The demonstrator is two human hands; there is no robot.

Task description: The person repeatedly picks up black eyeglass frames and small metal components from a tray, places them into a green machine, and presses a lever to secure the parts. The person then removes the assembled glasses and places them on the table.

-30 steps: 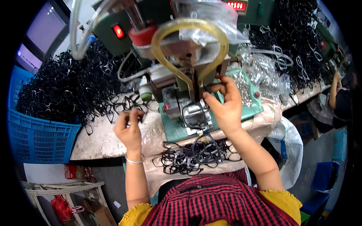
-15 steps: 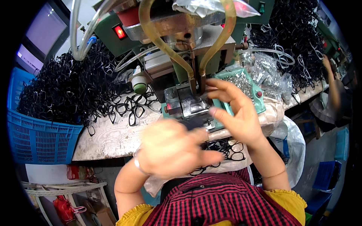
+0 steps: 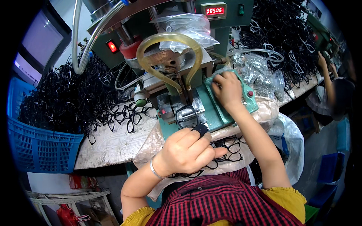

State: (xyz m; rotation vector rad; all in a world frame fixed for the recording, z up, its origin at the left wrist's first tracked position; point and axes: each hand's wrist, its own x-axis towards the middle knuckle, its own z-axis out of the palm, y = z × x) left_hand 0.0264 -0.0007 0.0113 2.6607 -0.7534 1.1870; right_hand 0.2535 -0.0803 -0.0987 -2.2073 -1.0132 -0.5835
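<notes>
Worktop [image 3: 109,148] spans the scene; green press [image 3: 156,77] stands on it. Heap of black eyeglass frames [image 3: 68,98] at left, over blue crate [image 3: 45,148]. Teal tray [image 3: 218,108] lies right of the metal fixture [image 3: 197,109]. Hands well apart. Left hand [image 3: 184,150] pinched on the near end of one black eyeglass frame [image 3: 177,117], its rim tilted up against the fixture, below the press head. Right hand [image 3: 228,90] over the tray, fingers curled down; cannot tell whether they grip anything.
</notes>
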